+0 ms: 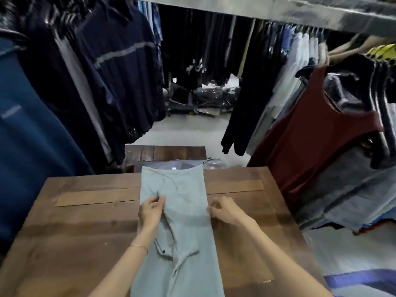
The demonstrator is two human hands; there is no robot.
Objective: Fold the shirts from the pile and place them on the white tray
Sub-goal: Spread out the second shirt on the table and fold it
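Reaches in from the bottom edge with both bare forearms, thin bracelet (139, 246) on the left wrist. Has the shirt (186, 221), pale grey-green, lying flat down the middle of the wooden worktop (85, 221), already folded lengthwise into one long narrow strip, near edge to far edge, neckline at the far end. Plants the left hand (150, 212) on the strip's left half, about midway along: fingers (159, 199) curled, thumb against them, pinching up a small ridge of cloth. Holds the right hand (225, 210) level with it at the strip's right edge, fingers curled in and nipping that edge, heel of the hand over bare wood. Leaves a clear width of shirt between the two hands.

Pale flat strips (96, 197) stuck on the worktop either side of the shirt. Just past the neckline, clear-wrapped packs (212, 162), and behind them a second wooden table (167, 152). Hanging close all round: dark navy tops (111, 71) on the left, maroon vest (317, 129) on the right, more dark clothes at the back. Down on the pale floor (192, 129) beneath those, a heap of shiny bundles (203, 99).
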